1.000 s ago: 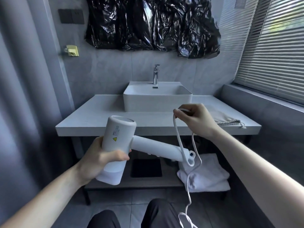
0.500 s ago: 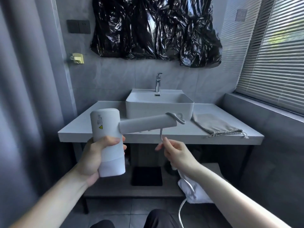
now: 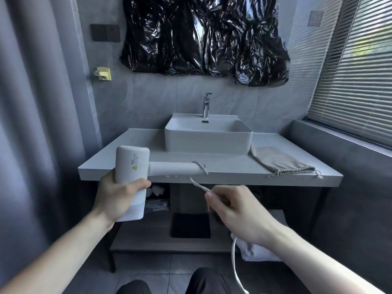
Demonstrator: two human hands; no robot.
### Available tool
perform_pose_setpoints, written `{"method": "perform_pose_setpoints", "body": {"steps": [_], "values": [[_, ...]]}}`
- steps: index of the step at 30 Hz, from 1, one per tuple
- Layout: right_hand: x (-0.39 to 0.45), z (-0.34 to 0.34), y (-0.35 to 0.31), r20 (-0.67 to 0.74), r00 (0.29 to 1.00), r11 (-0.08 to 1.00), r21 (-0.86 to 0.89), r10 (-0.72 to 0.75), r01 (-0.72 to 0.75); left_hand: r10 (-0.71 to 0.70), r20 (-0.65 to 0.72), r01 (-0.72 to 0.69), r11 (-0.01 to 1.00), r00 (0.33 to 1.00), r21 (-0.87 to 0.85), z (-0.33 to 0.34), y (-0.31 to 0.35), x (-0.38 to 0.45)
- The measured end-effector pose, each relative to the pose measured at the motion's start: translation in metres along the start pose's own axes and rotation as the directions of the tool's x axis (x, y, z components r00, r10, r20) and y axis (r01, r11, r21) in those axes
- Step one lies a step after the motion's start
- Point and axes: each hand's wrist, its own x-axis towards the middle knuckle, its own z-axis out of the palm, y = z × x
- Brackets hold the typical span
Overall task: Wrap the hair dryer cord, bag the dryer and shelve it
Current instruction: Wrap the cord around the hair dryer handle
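Note:
My left hand [image 3: 118, 197] grips the white hair dryer [image 3: 132, 166] by its barrel, with the handle pointing right, level with the counter's front edge. The white cord [image 3: 197, 183] loops once round the handle's end, then runs down into my right hand [image 3: 235, 211], which pinches it below the handle. From that hand the cord hangs down toward the floor. A grey drawstring bag [image 3: 277, 159] lies flat on the counter [image 3: 233, 172], to the right of the basin.
A white basin [image 3: 209, 135] with a chrome tap [image 3: 206, 105] sits on the counter. Below it runs a low shelf [image 3: 161, 240] with a black mat [image 3: 191, 225] and a folded white towel [image 3: 252, 251]. Window blinds [image 3: 356, 66] and a ledge are on the right, black plastic sheeting [image 3: 203, 37] above.
My right hand went from above the handle down under it, carrying the cord round the handle's end. The dryer rose and its handle turned level.

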Motion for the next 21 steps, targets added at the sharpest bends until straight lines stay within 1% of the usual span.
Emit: {"method": "perform_pose_setpoints", "body": {"steps": [3,5,8,12,15,18,21], "values": [[0.013,-0.012,0.002,-0.1,0.995,1.0,-0.002,-0.013,0.013,0.057,0.044,-0.061,0.994,0.997,0.092,0.001,-0.004,-0.007],[0.02,-0.02,0.004,-0.156,0.987,0.998,-0.056,-0.035,0.026,0.078,0.081,-0.089,0.987,0.994,0.136,0.0,-0.005,-0.011],[0.028,-0.031,0.006,-0.205,0.978,0.997,-0.076,-0.032,0.017,0.101,0.151,-0.127,0.978,0.983,0.168,-0.004,-0.005,-0.016],[0.045,-0.038,0.017,-0.271,0.962,0.999,-0.033,-0.018,0.009,0.115,0.282,-0.168,0.971,0.952,0.171,-0.011,-0.004,-0.024],[0.059,-0.039,0.029,-0.274,0.962,0.999,0.035,0.015,-0.005,0.106,0.333,-0.153,0.981,0.937,0.121,-0.015,0.0,-0.027],[0.068,-0.032,0.042,-0.233,0.97,0.989,0.143,0.075,-0.042,0.075,0.378,-0.105,0.993,0.923,0.059,-0.016,0.006,-0.03],[0.073,-0.019,0.053,-0.191,0.976,0.977,0.203,0.107,-0.067,0.043,0.378,-0.041,0.999,0.925,-0.013,-0.014,0.01,-0.035]]}}
